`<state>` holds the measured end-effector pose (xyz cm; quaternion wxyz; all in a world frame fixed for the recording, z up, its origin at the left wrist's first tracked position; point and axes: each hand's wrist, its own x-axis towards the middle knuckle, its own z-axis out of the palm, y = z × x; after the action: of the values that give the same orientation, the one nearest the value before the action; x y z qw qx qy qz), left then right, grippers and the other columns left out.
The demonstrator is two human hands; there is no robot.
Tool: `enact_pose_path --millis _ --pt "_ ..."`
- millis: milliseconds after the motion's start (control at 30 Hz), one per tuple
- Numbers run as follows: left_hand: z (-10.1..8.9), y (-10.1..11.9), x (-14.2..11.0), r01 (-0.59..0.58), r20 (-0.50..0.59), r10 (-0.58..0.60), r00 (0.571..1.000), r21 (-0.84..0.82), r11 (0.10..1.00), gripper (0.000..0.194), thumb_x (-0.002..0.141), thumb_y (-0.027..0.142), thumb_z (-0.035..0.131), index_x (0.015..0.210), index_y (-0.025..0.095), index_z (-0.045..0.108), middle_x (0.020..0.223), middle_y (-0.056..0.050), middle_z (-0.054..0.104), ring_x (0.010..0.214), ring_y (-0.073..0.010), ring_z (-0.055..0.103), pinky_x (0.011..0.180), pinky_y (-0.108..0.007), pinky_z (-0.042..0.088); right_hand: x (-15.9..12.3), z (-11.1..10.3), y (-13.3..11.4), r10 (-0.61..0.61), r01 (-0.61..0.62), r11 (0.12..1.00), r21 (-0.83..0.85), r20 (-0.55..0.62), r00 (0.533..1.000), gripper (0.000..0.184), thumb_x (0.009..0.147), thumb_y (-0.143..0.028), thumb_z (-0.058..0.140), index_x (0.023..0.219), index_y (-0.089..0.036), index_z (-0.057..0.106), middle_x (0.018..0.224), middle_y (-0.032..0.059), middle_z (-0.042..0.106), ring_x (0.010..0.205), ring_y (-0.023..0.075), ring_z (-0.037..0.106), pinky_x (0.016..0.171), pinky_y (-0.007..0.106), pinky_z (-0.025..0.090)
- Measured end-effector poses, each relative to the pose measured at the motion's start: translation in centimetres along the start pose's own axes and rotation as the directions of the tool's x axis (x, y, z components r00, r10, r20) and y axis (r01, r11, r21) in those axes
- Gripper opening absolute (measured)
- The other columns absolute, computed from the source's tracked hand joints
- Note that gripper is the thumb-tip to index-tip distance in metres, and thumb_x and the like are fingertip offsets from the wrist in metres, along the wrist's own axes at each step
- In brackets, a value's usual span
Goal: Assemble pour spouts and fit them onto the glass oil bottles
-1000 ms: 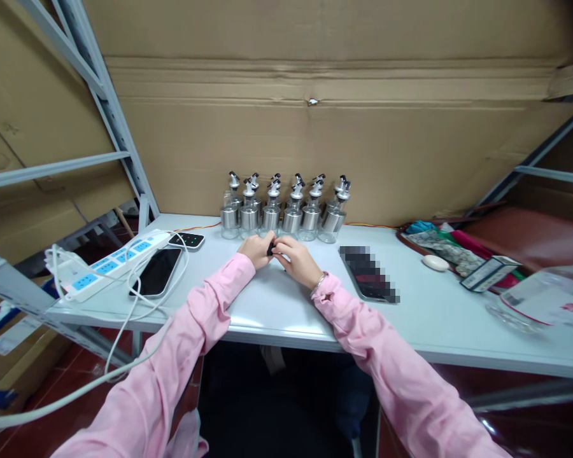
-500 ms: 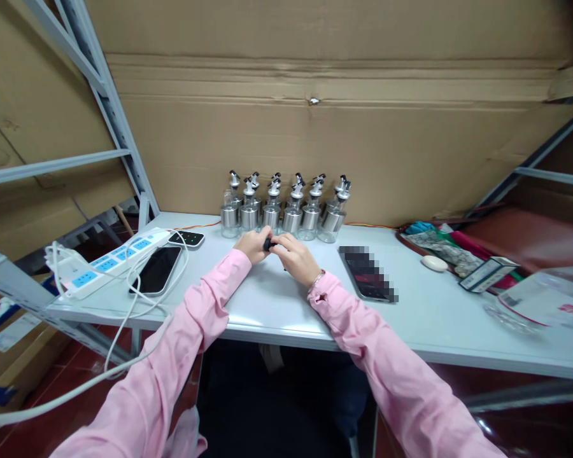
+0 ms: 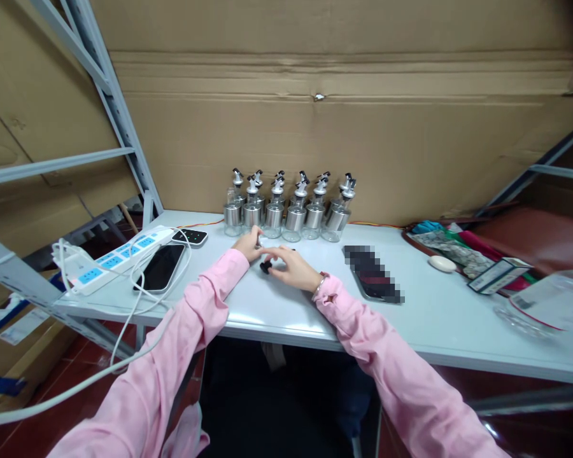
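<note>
Hands (image 3: 296,269) apparently hold small parts (image 3: 266,268); box print (image 3: 497,275) illegible.

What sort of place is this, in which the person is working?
Probably a makeshift workbench in a storage room or small workshop: metal shelving posts flank the white tabletop, a large cardboard sheet forms the backdrop, and matching bottles stand grouped together.

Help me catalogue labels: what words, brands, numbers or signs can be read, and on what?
None can be read.
Small box: print too small.
Plastic bag at right: print blurred.
Carton label, lower left: unreadable.
Dark device: green marks, too small.
Phone at right: pixelated.
Bottles: no readable text.
</note>
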<state>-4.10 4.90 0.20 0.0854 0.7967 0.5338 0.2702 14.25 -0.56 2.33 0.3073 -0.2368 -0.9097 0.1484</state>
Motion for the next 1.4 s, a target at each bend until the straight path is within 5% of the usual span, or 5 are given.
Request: enact_pose_path --millis 167,667,833,1100,1400 --pt "1.1 -0.9 0.4 -0.089 0.024 0.088 0.996 0.072 0.993 0.032 0.07 0.021 0.062 0.101 0.016 0.052 0.093 -0.006 0.058 0.092 -0.021 0.055 0.083 -0.034 0.044 0.1 0.1 -0.1 0.136 -0.153 0.968 0.2 0.097 0.986 0.055 0.064 -0.008 0.06 0.117 -0.017 0.049 0.099 0.005 0.065 0.082 0.0146 0.056 0.066 0.025 0.045" --pt "-0.5 -0.4 0.4 -0.105 -0.051 0.111 0.993 0.105 0.989 0.039 0.075 0.028 0.059 0.111 0.016 0.054 0.105 -0.008 0.055 0.101 -0.0222 0.05 0.089 -0.035 0.042 -0.7 -1.9 4.3 0.302 -0.294 0.953 -0.072 0.145 0.942 0.031 0.061 0.001 0.041 0.064 -0.015 0.067 0.06 0.0 0.064 0.057 0.0106 0.055 0.061 0.021 0.042" --pt "-2.2 2.2 -1.1 -0.167 -0.077 0.172 0.982 0.062 0.984 0.038 0.088 0.036 0.035 0.064 0.017 0.056 0.061 -0.001 0.054 0.064 -0.015 0.052 0.068 -0.027 0.041 -0.7 -2.2 4.8 0.331 -0.312 0.938 -0.153 0.123 0.936 0.031 0.06 0.002 0.039 0.056 -0.016 0.063 0.055 -0.0006 0.061 0.056 0.0112 0.055 0.061 0.022 0.042" --pt "-0.1 3.6 -1.9 -0.126 0.122 0.119 0.985 0.045 0.991 0.028 0.072 0.035 0.058 0.052 0.017 0.05 0.048 0.003 0.049 0.048 -0.0103 0.043 0.051 -0.023 0.03 -1.3 -1.5 6.1 0.358 -0.344 0.861 -0.375 -0.036 0.933 0.042 0.069 0.002 0.042 0.103 -0.012 0.062 0.101 0.0131 0.06 0.096 0.0232 0.051 0.083 0.035 0.041" --pt "-1.1 0.0 -0.9 0.005 -0.083 -0.008 0.997 -0.04 0.999 0.02 0.071 0.023 0.057 0.089 0.017 0.053 0.065 0.005 0.05 0.06 -0.0116 0.047 0.057 -0.022 0.033 -1.4 -1.1 6.2 0.388 -0.352 0.85 -0.392 0.013 0.922 0.039 0.076 -0.002 0.043 0.107 -0.013 0.062 0.107 0.013 0.057 0.102 0.0236 0.048 0.087 0.037 0.04"
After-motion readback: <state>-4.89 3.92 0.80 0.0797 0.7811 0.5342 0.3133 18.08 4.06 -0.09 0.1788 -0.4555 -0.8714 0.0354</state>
